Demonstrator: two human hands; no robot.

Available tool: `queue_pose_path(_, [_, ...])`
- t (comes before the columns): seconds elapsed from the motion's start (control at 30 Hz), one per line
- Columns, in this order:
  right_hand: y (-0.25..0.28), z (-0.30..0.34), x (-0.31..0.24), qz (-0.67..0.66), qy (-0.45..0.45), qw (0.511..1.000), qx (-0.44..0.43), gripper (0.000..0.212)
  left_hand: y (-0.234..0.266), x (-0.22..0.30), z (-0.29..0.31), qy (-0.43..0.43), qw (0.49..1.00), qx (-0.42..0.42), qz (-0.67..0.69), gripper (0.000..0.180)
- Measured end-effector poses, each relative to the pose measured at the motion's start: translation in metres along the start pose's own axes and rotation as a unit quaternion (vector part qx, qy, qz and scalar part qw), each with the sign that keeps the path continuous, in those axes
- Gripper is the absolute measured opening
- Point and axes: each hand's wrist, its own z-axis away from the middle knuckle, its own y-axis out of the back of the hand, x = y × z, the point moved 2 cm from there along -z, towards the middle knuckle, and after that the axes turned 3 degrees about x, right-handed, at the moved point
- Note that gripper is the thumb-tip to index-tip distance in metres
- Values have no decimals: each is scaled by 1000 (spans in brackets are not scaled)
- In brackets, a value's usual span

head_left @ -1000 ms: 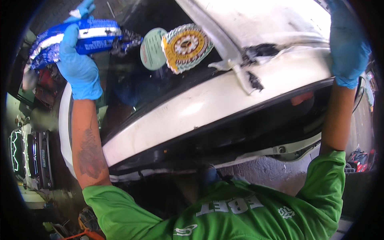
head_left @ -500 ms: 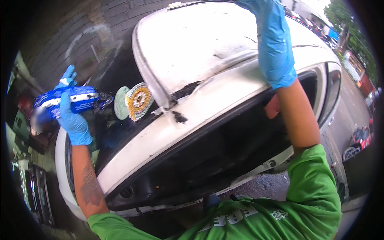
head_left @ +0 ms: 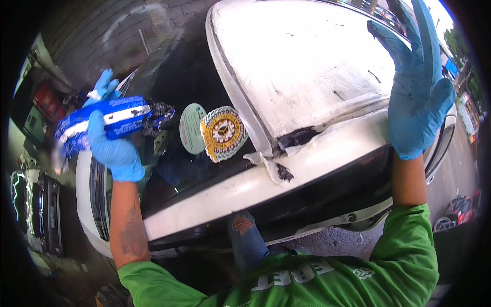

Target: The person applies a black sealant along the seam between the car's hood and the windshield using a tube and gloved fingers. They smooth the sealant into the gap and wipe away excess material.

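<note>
My left hand (head_left: 116, 148), in a blue glove, is closed around a blue-and-white soft pack (head_left: 115, 118) whose right end is crumpled and smeared black. It holds the pack above the dark windscreen (head_left: 176, 71) of a white car. At the right, my gloved right hand (head_left: 418, 97) is raised by the roof edge, its fingers stretched apart and the tips stained black; nothing is in it. Along the white roof (head_left: 302, 56) run lifted whitish strips, with a black smeared patch (head_left: 297, 137) at the front corner. A smaller black smear (head_left: 284, 173) marks the pillar.
Two round stickers, one pale green (head_left: 192, 129) and one gold and white (head_left: 223, 132), are on the windscreen. Another vehicle (head_left: 43, 212) stands at the far left. A block wall (head_left: 143, 25) rises behind, and a red wheeled machine (head_left: 458, 211) is at the right.
My right hand has moved right and its spread fingers now show. The left hand and pack have shifted slightly right. The view has moved, and my knee now shows by the car.
</note>
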Motion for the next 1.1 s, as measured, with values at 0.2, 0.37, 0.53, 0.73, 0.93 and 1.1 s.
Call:
queue_pose_path(0.2, [-17,-13,-6,230,-76,970,6,106,-34,21,12,179,964,38,193,67])
queue_pose_path(0.37, [-19,-8,-6,232,-191,954,11,107,-40,17,20,230,852,-70,466,47])
queue_pose_path(0.53, [-6,-10,7,273,-117,948,-116,110,-47,-20,26,347,825,-29,446,37])
queue_pose_path(0.73, [-14,-9,-9,363,-151,894,-213,106,-96,-28,-14,527,699,-82,476,34])
queue_pose_path(0.93, [-20,-13,-13,379,-178,880,-225,103,-141,-52,-26,587,606,-170,509,34])
queue_pose_path(1.1, [-19,-10,-13,383,-183,880,-213,100,-141,-40,-28,566,653,-186,467,35])
